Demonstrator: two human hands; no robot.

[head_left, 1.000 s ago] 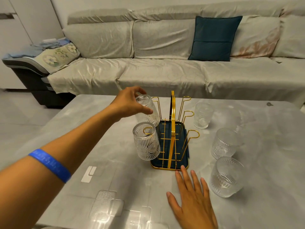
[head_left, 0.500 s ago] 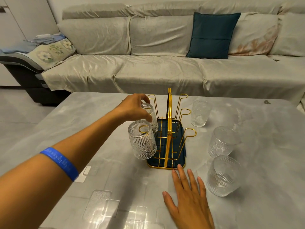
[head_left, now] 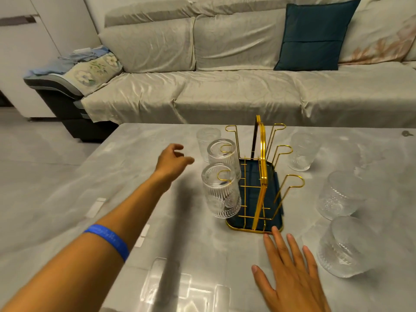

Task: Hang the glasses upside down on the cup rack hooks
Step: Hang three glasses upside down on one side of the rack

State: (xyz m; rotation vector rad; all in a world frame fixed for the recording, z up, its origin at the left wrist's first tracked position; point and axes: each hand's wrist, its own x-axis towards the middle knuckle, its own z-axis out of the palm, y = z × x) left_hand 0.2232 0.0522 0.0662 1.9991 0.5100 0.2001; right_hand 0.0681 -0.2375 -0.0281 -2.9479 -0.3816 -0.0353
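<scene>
A gold wire cup rack (head_left: 262, 176) with a dark blue drip tray stands mid-table. Two ribbed glasses hang upside down on its left hooks: a near glass (head_left: 221, 192) and a middle glass (head_left: 222, 156). Another glass (head_left: 206, 141) stands upright on the table behind them. Three glasses stand right of the rack: a far glass (head_left: 302, 150), a middle one (head_left: 340, 194) and a near one (head_left: 344, 246). My left hand (head_left: 172, 159) hovers left of the hung glasses, fingers apart, holding nothing. My right hand (head_left: 290, 271) lies flat on the table by the rack's front edge.
The grey marble-look table (head_left: 90, 199) has a glossy top. A beige sofa (head_left: 225, 91) with a teal cushion (head_left: 313, 34) runs behind it. A small dark object (head_left: 407, 133) lies at the far right table edge. Three rack hooks on the right and the far left hook are bare.
My left hand set the second glass upside down on the middle left hook, let go and drew back to the left. My right hand stayed flat on the table.
</scene>
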